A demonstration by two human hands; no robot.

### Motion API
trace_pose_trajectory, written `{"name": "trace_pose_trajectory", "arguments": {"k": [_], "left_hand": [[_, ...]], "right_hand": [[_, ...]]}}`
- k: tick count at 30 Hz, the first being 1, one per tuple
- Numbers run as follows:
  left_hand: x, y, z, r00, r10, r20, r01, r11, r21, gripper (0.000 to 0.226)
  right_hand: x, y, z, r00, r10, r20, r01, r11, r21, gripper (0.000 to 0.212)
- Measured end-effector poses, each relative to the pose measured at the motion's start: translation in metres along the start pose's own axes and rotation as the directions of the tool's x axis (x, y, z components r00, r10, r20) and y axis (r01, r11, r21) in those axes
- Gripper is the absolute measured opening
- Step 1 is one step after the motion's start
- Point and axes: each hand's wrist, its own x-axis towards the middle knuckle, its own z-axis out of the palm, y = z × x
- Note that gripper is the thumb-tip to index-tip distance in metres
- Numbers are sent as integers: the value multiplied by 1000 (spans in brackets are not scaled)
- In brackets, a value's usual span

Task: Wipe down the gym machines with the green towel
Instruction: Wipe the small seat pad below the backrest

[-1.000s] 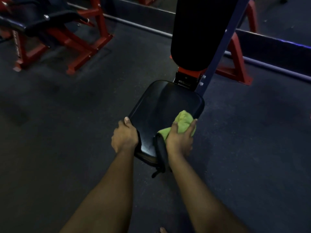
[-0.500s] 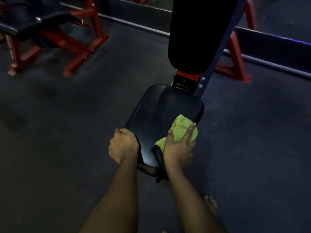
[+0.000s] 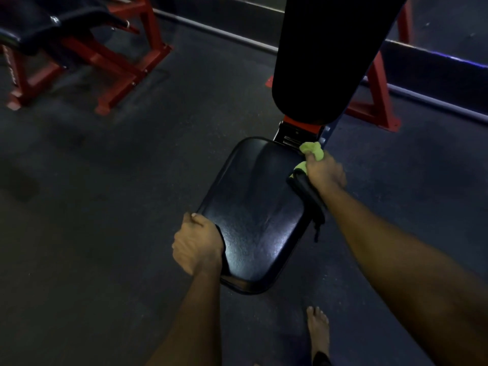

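Your hands are both curled tight: your right hand (image 3: 326, 171) holds the green towel (image 3: 313, 150) at the far right corner of the seat (image 3: 253, 215), and your left hand (image 3: 196, 244) grips its near left edge. The seat stretches away from you, toward the back pad (image 3: 330, 56).

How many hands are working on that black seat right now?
2. The left hand grips the near-left edge of the black seat pad. The right hand holds the green towel at the pad's far-right corner. No other hand shows in view.
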Motion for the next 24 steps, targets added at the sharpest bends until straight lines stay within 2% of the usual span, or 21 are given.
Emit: {"name": "trace_pose_trajectory", "arguments": {"k": [3,5,10,19,22,24], "left_hand": [[-1,0,0,1000,11,-2,-11,1000,20,48],[0,0,0,1000,20,-1,-20,999,28,47],[-2,1,-1,1000,24,7,-24,999,43,46],[0,6,-2,1000,-27,2,27,999,47,39],[-1,4,0,999,-25,-32,26,999,38,37],[-3,7,-2,998,-32,-47,33,999,23,33]], "right_hand": [[-7,11,9,966,-259,-17,256,961,-103,52],[-12,17,13,930,-367,-17,360,921,-148,54],[-2,-1,7,923,-382,42,377,877,-297,55],[32,-90,46,831,-513,215,554,725,-411,49],[33,-125,71,738,-593,322,674,630,-386,48],[28,-140,85,604,-671,430,795,476,-375,49]]}}
